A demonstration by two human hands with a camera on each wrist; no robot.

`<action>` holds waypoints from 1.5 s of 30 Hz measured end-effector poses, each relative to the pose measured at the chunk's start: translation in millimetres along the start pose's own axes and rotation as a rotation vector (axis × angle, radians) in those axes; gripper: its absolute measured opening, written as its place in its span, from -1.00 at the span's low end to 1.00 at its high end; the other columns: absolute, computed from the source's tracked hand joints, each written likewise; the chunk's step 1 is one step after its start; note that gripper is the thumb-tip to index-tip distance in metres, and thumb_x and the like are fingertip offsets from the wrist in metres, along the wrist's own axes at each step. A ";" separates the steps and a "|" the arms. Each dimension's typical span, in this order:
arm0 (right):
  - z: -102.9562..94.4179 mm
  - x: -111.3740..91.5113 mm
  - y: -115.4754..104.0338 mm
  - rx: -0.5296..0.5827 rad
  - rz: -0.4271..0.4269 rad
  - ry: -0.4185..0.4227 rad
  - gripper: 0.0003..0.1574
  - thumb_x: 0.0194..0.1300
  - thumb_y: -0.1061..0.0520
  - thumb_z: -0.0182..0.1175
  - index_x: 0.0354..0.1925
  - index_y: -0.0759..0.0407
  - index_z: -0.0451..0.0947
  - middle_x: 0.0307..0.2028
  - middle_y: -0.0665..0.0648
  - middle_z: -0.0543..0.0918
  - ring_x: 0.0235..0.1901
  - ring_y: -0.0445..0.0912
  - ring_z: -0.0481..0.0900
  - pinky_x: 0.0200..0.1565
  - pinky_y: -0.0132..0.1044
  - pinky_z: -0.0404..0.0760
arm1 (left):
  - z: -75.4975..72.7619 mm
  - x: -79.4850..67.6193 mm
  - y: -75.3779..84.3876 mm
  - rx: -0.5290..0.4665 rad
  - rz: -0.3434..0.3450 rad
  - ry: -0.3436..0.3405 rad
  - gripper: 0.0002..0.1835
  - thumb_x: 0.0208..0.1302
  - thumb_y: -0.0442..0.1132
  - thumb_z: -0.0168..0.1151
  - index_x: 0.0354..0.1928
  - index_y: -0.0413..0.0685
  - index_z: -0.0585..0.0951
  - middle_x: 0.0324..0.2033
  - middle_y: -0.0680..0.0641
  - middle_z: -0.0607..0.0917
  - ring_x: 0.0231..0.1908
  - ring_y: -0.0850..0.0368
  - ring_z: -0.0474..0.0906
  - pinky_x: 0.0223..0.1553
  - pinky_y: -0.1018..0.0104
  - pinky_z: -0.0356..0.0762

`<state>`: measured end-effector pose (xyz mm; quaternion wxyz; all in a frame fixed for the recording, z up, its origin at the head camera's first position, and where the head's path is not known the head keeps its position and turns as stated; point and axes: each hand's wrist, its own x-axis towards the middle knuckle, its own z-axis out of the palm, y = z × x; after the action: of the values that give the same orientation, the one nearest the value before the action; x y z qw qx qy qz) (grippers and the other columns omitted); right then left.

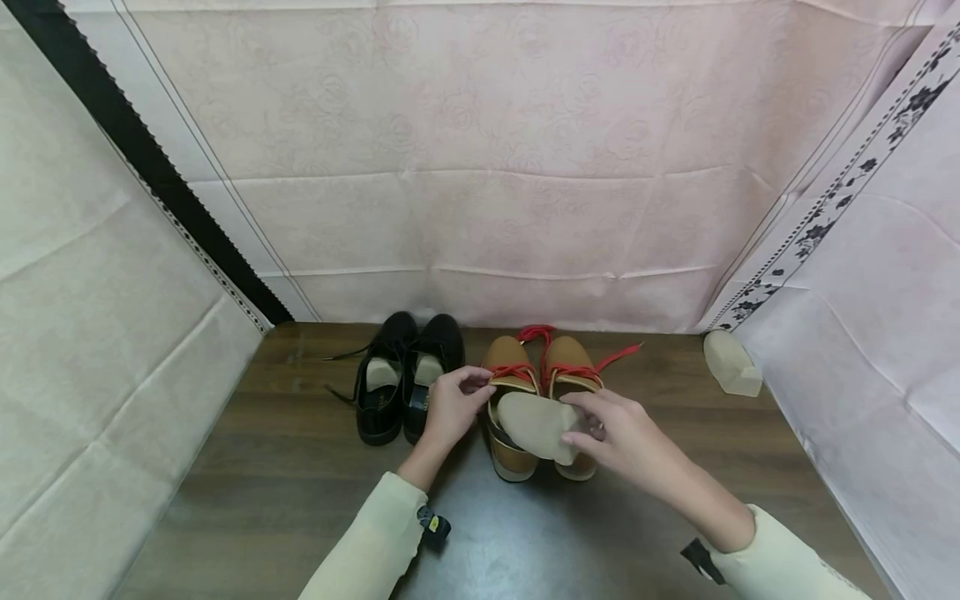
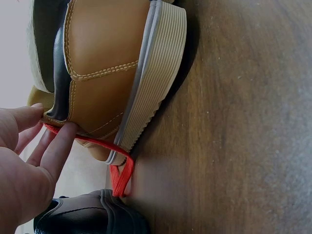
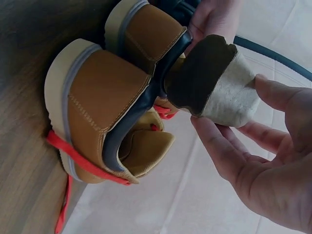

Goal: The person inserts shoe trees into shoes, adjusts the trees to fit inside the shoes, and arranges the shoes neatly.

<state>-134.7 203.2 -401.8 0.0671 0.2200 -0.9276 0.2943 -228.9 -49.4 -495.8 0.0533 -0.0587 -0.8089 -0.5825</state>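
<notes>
A pair of tan shoes with red laces stands side by side, the left tan shoe (image 1: 507,353) beside the right tan shoe (image 1: 567,353). My left hand (image 1: 452,410) pinches the edge of the left shoe's opening near the laces, between thumb and fingers. Over the shoes, my right hand (image 1: 630,435) grips a pale molded shoe insert (image 1: 534,423) by its broad end. The insert's rounded end points left over the left shoe's opening. In the right wrist view the insert (image 3: 233,92) shows a dark hollow side, with thumb and fingertips at its pale end.
To the left stand black lace-up shoes (image 1: 390,333) with pale inserts (image 1: 382,374) inside. Another pale molded insert (image 1: 732,364) lies at the right, against the cloth side wall (image 1: 862,333). A cloth back wall (image 1: 480,208) rises behind the shoes on the wood-patterned floor (image 1: 300,492).
</notes>
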 end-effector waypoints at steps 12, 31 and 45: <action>4.4 10.1 -11.6 -0.084 0.020 -0.032 -0.40 0.23 0.02 0.51 0.18 0.21 0.66 -0.23 0.05 0.68 -0.25 -0.14 0.70 -0.25 -0.31 0.71 | -0.2 -0.1 -1.5 0.008 0.013 0.002 -0.88 0.27 -0.30 0.47 -0.16 -0.02 0.79 -0.24 -0.06 0.81 -0.28 0.13 0.75 -0.36 0.36 0.73; 16.7 20.2 -17.0 -0.186 0.024 -0.017 -0.40 0.21 -0.06 0.52 0.15 0.17 0.67 -0.21 0.10 0.69 -0.31 -0.18 0.61 -0.29 -0.26 0.66 | -0.5 0.1 -0.9 0.035 0.025 0.006 -0.88 0.27 -0.30 0.47 -0.16 -0.02 0.80 -0.26 -0.05 0.81 -0.32 0.16 0.74 -0.41 0.37 0.71; 25.2 24.6 -14.4 -0.183 0.011 -0.007 -0.42 0.17 -0.06 0.55 0.09 0.14 0.66 -0.12 0.10 0.72 -0.28 -0.15 0.59 -0.27 -0.22 0.66 | 0.4 0.2 -2.3 0.058 0.068 0.014 -0.88 0.27 -0.30 0.47 -0.16 -0.05 0.80 -0.26 -0.04 0.82 -0.29 0.14 0.74 -0.38 0.39 0.70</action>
<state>-150.1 169.2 -408.7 0.0819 0.2090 -0.9521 0.2079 -229.5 -49.8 -498.1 0.0804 -0.0807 -0.8228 -0.5569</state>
